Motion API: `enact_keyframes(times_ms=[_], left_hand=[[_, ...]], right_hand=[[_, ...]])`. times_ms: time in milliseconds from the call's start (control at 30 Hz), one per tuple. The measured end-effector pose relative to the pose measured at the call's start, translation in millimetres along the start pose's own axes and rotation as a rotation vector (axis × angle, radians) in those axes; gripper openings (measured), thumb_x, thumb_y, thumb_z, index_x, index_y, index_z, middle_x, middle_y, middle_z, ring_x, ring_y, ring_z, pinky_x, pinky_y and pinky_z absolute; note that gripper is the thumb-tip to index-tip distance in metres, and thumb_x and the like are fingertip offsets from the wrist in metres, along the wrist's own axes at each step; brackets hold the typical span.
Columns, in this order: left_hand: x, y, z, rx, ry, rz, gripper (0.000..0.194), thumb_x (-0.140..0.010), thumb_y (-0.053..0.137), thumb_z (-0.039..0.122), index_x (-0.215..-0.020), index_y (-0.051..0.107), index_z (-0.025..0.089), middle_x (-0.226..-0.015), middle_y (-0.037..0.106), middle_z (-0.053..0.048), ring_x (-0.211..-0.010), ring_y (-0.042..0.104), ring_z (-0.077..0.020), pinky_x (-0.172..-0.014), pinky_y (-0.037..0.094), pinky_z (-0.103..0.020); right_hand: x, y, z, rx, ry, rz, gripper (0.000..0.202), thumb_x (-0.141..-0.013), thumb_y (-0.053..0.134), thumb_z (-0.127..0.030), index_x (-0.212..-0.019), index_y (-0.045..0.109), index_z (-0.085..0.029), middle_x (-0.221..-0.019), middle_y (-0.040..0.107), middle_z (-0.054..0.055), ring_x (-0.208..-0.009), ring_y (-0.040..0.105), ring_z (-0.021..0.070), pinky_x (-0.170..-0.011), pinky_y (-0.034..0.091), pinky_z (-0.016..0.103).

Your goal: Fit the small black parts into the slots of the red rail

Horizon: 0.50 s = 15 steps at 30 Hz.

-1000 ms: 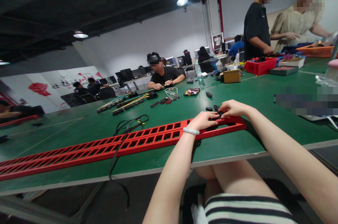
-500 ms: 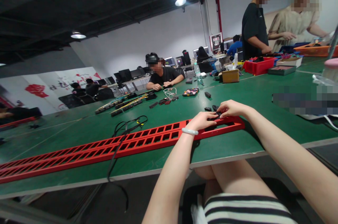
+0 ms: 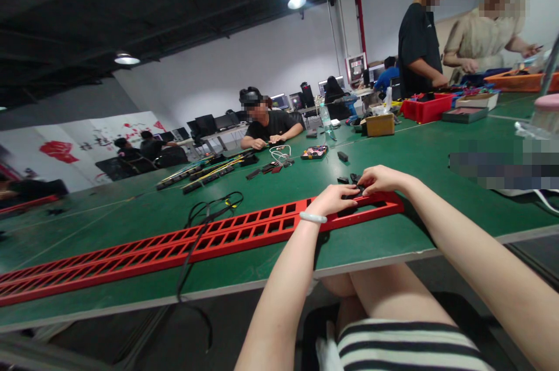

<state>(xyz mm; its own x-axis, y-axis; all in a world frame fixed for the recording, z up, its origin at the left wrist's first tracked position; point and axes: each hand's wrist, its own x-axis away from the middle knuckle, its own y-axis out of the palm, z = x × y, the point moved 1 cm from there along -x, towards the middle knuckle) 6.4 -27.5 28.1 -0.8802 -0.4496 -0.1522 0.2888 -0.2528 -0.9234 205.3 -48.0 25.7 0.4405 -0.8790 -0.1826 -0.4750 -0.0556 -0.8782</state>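
Both my hands meet over the right end of a long red slotted frame (image 3: 257, 237), which lies along the table's near edge. My left hand (image 3: 332, 200), with a pale bracelet at the wrist, reaches in from the left, its fingers closed at a small black part (image 3: 358, 189). From the other side my right hand (image 3: 379, 179) pinches the same part with bent fingers. My fingers cover most of it, so its exact kind is hidden. Just beyond the fingertips lie more small black pieces (image 3: 343, 180).
A black strap (image 3: 192, 251) crosses the frame and hangs over the table edge. Farther back are bundled cables (image 3: 213, 176), a white cable (image 3: 279, 154), a small parts tray (image 3: 314, 152) and a red bin (image 3: 427, 109). People work across the green table (image 3: 271, 184).
My hands stay in nearly the same place over the frame. At the back right, a standing person's hands have moved, one now raised. The view has shifted slightly.
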Motion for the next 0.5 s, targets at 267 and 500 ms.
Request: enact_keyframes(times_ms=[267, 500], left_hand=[[-0.4, 1.2, -2.2, 0.015, 0.000, 0.006, 0.042, -0.074, 0.052, 0.038, -0.112, 0.055, 0.021, -0.124, 0.047, -0.003, -0.113, 0.044, -0.0179, -0.096, 0.032, -0.026], [0.0, 0.0, 0.8, 0.007, -0.028, 0.003, 0.041, -0.074, 0.053, 0.036, -0.111, 0.055, 0.020, -0.124, 0.047, -0.003, -0.113, 0.044, -0.0178, -0.096, 0.032, -0.026]], right_hand=[[-1.6, 2.7, 4.2, -0.034, 0.031, 0.002, 0.041, -0.062, 0.061, -0.040, -0.097, 0.065, -0.019, -0.093, 0.062, 0.004, -0.078, 0.056, 0.0175, -0.067, 0.041, 0.021], [-1.5, 3.4, 4.5, -0.043, -0.011, -0.024, 0.037, -0.065, 0.059, -0.038, -0.095, 0.066, -0.019, -0.090, 0.063, 0.003, -0.080, 0.057, 0.0181, -0.069, 0.041, 0.021]])
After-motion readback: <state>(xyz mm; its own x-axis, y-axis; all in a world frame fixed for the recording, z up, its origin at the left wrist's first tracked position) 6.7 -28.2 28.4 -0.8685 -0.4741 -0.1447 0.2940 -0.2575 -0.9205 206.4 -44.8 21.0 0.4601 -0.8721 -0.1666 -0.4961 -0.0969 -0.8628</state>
